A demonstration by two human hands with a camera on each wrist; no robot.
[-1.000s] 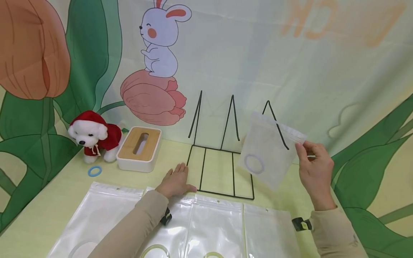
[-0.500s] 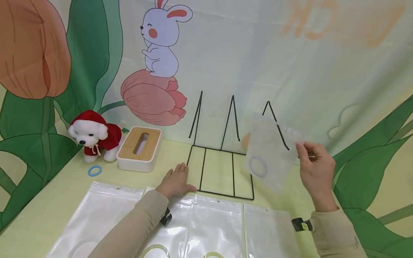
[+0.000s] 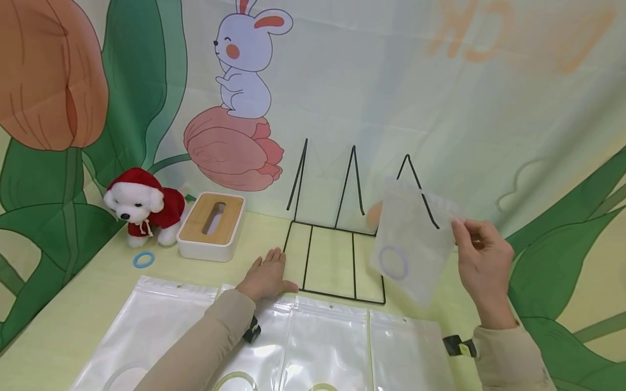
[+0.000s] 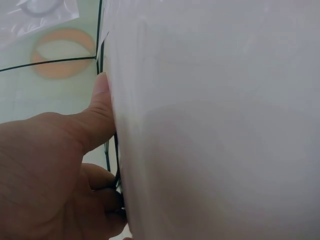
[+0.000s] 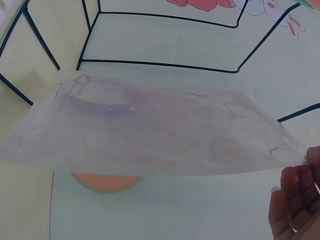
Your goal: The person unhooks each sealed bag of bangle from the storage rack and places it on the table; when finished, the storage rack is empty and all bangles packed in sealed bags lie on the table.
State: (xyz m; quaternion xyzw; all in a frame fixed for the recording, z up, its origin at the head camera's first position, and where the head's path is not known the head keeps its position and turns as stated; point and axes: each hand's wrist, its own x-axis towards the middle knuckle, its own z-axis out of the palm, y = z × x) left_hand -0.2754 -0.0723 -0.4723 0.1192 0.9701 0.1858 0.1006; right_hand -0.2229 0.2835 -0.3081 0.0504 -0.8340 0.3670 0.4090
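Observation:
My right hand (image 3: 481, 255) pinches the top corner of a frosted zip bag (image 3: 413, 241) and holds it in the air over the right end of a black wire rack (image 3: 337, 255). Inside the bag lies a purple ring (image 3: 394, 263), seen from below as the purple ring (image 5: 97, 100) in the bag (image 5: 165, 135). An orange ring (image 5: 105, 181) lies on the table under the bag. My left hand (image 3: 266, 276) rests flat on the table at the rack's front left corner, its thumb (image 4: 100, 112) against a white bag (image 4: 215, 120).
Several clear zip bags (image 3: 323, 347) with rings inside lie in a row along the table's near edge. A plush dog (image 3: 142, 206), a blue ring (image 3: 143, 259) and a wood-topped tissue box (image 3: 211, 225) stand at the back left. A printed backdrop hangs right behind the rack.
My right hand has shifted the held bag a little to the right and down, turning it more upright. The left hand has stayed put.

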